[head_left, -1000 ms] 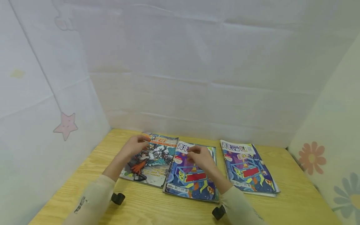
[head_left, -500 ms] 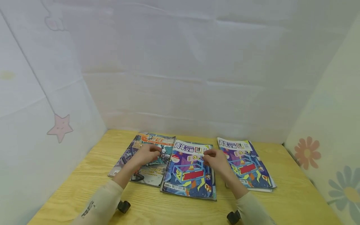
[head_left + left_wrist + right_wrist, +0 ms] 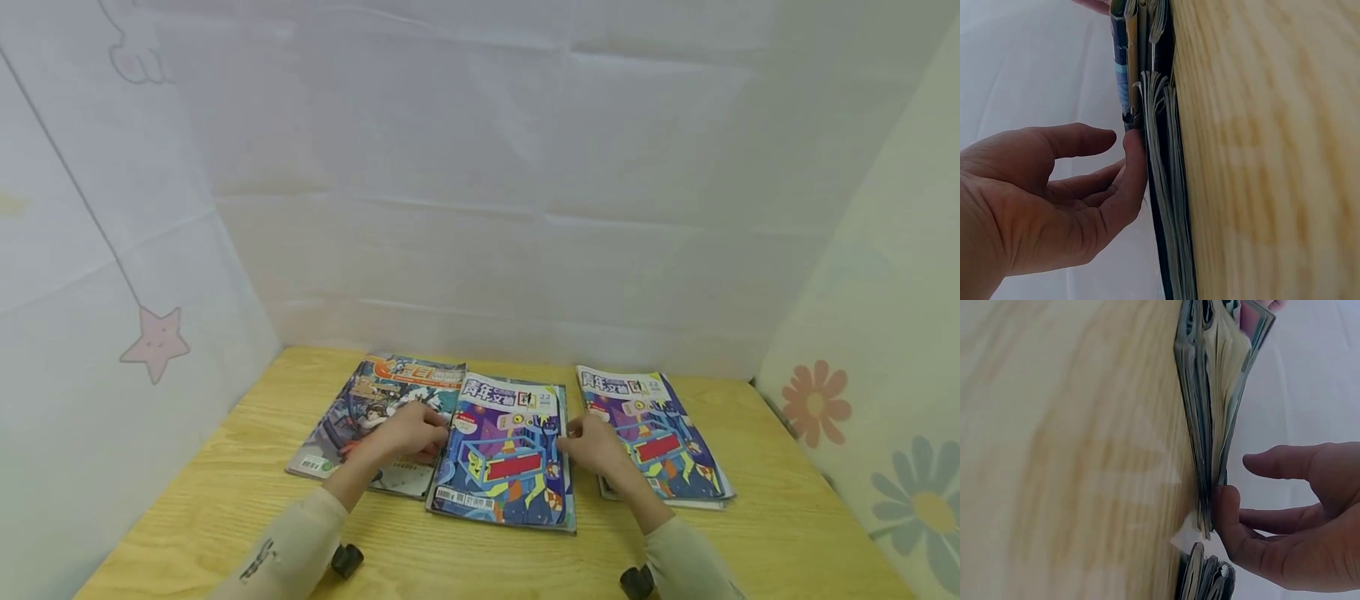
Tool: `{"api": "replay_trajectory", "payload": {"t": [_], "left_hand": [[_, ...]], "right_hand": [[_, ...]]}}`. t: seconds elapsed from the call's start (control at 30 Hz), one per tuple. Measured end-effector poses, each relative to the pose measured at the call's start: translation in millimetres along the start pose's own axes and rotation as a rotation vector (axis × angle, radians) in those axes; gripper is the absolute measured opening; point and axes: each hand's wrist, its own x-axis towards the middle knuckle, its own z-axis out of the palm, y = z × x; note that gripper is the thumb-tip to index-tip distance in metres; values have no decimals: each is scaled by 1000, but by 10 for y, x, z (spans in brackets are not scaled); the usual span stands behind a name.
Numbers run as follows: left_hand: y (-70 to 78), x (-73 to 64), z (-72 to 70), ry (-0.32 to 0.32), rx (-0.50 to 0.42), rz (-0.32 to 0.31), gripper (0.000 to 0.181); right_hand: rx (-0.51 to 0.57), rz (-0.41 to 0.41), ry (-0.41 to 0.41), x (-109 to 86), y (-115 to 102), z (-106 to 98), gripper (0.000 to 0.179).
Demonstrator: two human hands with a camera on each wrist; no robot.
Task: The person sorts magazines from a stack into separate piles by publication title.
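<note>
A stack of magazines with a purple-blue cover lies on the wooden table between both hands. My left hand is at the stack's left edge, above the magazines with an orange title. In the left wrist view, its index fingertip touches the page edges, with the thumb a little apart. On the stack's right side is my right hand. The right wrist view shows its index finger against the lower page edges, while the thumb stands away from the cover.
To the right lies another magazine stack with the same purple-blue cover, close beside my right hand. The orange-titled magazines adjoin the middle stack. White cloth hangs behind and along both sides of the wooden table.
My left hand has moved right across the orange-titled magazines to the middle stack's left edge. My right hand has shifted off the middle cover to its right edge. The view has turned slightly.
</note>
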Motion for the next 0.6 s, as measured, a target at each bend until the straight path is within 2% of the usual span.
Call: {"api": "replay_trajectory", "payload": {"t": [0.1,0.23,0.47,0.6], "left_hand": [[5,27,53,18,20,-15,34],[25,40,88,30,-7,-31,34],[11,101,98,-3,-124,-51,37],[21,94,104,-28,-203,-56,39]], "right_hand": [[-3,17,-17,7,37,3,47],[25,17,-28,21,79,2,47],[45,13,-48,27,95,-3,40],[94,17,-69,1,77,0,40]]}}
